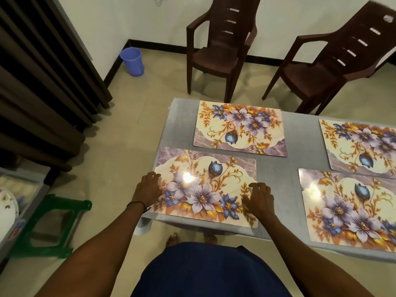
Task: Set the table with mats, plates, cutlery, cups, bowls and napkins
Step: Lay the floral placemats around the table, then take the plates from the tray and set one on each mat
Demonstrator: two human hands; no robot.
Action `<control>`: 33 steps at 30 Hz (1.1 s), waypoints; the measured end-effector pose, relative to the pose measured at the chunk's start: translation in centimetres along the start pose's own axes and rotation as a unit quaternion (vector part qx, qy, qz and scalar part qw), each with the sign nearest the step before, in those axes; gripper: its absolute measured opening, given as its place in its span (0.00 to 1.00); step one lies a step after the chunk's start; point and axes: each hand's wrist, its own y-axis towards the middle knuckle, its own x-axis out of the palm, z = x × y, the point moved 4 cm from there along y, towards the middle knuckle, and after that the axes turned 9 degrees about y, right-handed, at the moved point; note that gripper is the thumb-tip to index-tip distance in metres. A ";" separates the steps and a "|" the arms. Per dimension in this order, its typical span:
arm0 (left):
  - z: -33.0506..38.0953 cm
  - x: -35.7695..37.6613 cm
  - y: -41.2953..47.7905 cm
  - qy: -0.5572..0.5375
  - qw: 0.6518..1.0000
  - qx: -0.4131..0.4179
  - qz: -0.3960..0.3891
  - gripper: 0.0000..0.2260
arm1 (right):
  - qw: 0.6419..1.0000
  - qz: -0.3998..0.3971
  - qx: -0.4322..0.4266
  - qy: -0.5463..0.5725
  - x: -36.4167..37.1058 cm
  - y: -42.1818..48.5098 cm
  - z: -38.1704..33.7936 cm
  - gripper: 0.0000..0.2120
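left hand [149,187]: fingers spread, resting flat on the left edge of the near-left mat [205,189], holding nothing
right hand [260,197]: fingers relaxed, tips pressing the same mat's right edge
other mats: far-left mat [240,127], near-right mat [347,209] and far-right mat [360,144] lie flat on the table [300,146]
step: probably squaring this mat; mats nearly done
next: I lift off and fetch plates

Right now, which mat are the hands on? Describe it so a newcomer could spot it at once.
On the grey table, four floral mats lie in two rows. It is the mat at the near left corner. Unlike the other three, it has the left hand and right hand resting on its ends.
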 end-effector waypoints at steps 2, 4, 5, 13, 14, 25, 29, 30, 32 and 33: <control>-0.1 -0.4 -0.4 -0.023 0.999 -0.010 0.039 0.17 | 0.999 0.000 -0.005 0.040 -0.4 0.8 -1.6 0.17; -0.7 -1.0 -1.0 -0.057 0.995 -0.026 0.083 0.12 | 0.995 -0.006 -0.030 0.090 -0.5 1.6 -3.9 0.12; -1.1 -1.4 -1.5 -0.075 0.991 -0.040 0.104 0.09 | 0.992 -0.006 -0.046 0.120 -0.5 1.9 -5.4 0.11; -8.3 -1.5 -8.2 -0.289 0.919 -0.217 0.158 0.05 | 0.956 -0.101 -0.218 0.171 2.5 3.3 -20.4 0.07; -10.0 -1.0 -10.3 -0.306 0.903 -0.252 0.167 0.05 | 0.947 -0.120 -0.248 0.164 3.6 2.6 -22.9 0.07; -23.3 1.3 -25.8 -0.393 0.788 -0.411 0.236 0.09 | 0.871 -0.247 -0.403 0.134 13.2 -7.3 -42.6 0.04; -29.6 1.7 -29.3 -0.413 0.755 -0.435 0.265 0.09 | 0.859 -0.265 -0.428 0.097 17.2 -10.9 -49.1 0.05; -31.2 1.6 -30.1 -0.412 0.750 -0.439 0.275 0.09 | 0.855 -0.271 -0.434 0.086 18.1 -11.8 -50.7 0.06; -34.2 1.3 -31.4 -0.412 0.739 -0.449 0.289 0.10 | 0.850 -0.276 -0.444 0.069 19.8 -13.4 -53.9 0.06; -35.7 1.1 -32.0 -0.411 0.733 -0.454 0.297 0.09 | 0.849 -0.278 -0.444 0.063 20.7 -14.0 -55.5 0.06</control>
